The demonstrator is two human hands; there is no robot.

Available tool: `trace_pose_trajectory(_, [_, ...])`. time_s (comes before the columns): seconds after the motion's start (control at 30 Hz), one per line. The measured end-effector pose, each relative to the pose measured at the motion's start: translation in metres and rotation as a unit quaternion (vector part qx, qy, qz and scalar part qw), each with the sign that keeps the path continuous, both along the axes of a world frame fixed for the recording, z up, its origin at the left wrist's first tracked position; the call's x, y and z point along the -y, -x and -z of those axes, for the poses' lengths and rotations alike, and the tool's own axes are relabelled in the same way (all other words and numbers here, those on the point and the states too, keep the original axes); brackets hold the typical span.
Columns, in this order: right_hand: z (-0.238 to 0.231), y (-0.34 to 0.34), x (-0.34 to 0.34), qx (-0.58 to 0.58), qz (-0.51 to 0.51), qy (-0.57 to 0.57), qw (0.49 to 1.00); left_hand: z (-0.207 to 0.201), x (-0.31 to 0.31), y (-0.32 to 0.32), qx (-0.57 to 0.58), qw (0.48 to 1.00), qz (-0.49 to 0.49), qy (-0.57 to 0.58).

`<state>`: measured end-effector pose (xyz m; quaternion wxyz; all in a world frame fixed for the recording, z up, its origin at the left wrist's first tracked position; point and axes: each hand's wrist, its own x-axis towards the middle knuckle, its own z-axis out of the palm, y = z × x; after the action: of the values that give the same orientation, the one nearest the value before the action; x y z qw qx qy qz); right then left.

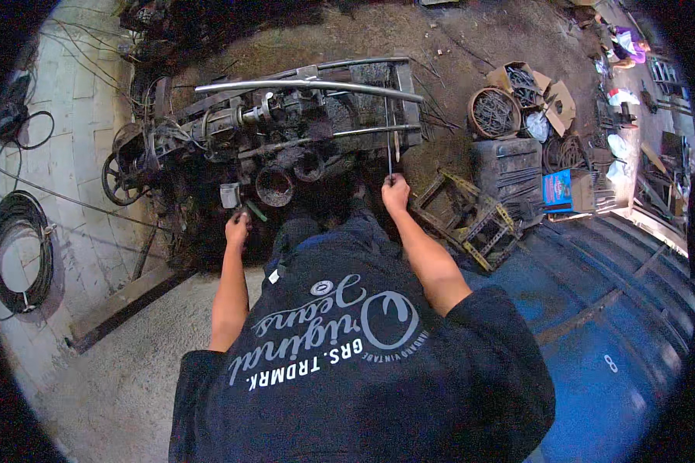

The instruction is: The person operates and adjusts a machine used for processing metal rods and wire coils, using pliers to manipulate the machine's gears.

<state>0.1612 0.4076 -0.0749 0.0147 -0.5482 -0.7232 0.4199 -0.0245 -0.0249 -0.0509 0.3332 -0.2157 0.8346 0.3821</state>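
My right hand (395, 192) is closed around the lower end of a thin metal rod (389, 147), which stretches away from me across the near edge of a dark, greasy machine (208, 127). At the machine's near left side my left hand (239, 228) has its fingers curled, close to a small grey box (230, 195) and a green strip (255, 211). What that hand grips, if anything, is too dark to make out. A long shiny metal tube (309, 86) lies across the machine's top. Between my hands sit round metal cups (274, 187) with dark contents.
A yellowish metal frame (486, 231) stands right of my right hand. Beyond it are a dark metal box (508, 166), a round basket of metal pieces (494, 113) and open cartons (561, 108). A coiled black hose (45, 255) lies far left. A handwheel (116, 179) juts out at the machine's left.
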Motion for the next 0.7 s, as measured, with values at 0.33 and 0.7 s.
trace_pose_trajectory(0.33, [0.031, -0.017, 0.019, -0.052, 0.025, 0.012, 0.998, -0.012, -0.026, 0.085, -0.055, 0.99, 0.128, -0.019])
trace_pose_trajectory(0.7, [-0.037, 0.004, 0.201, -0.052, 0.246, -0.167, 0.953, -0.052, 0.027, 0.173, -0.12, 0.932, 0.331, -0.089])
